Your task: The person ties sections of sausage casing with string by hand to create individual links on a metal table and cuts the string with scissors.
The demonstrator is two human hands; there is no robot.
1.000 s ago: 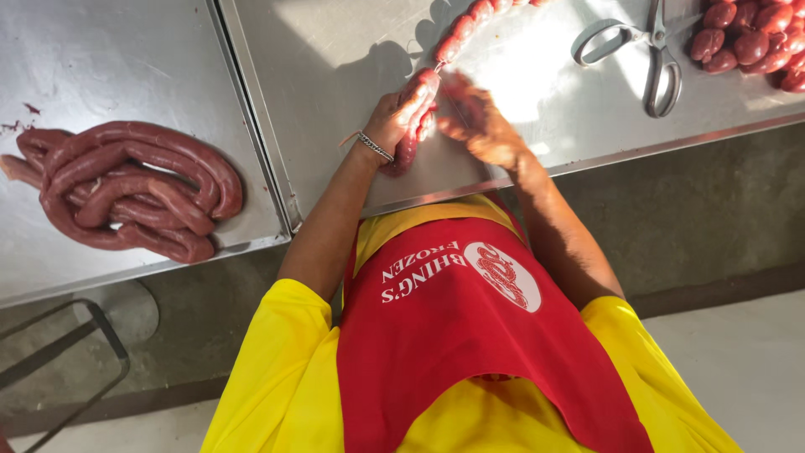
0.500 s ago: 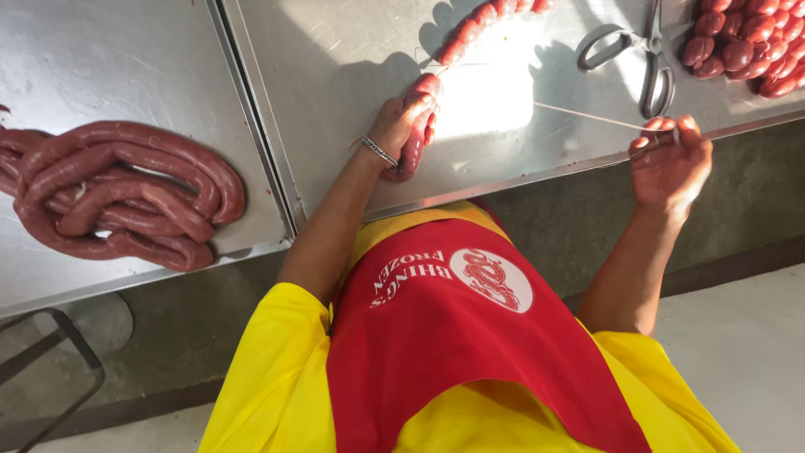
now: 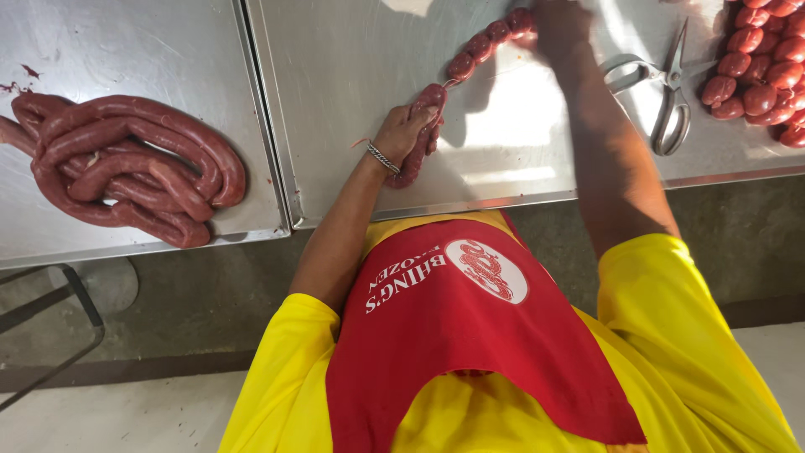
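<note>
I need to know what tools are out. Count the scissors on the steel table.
1. The scissors lie on the steel table, right of the right hand and left of the pile of tied sausage links. More could lie beyond the frame.

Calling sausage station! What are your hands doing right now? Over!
Left hand gripping the untied sausage. Right hand up on the linked chain. Scissors lie beside the right arm, nothing blocking.

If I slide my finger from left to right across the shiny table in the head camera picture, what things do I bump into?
Coiled long sausage → left hand gripping the sausage string → right hand on the far end of the string → scissors → pile of small round sausages.
</note>
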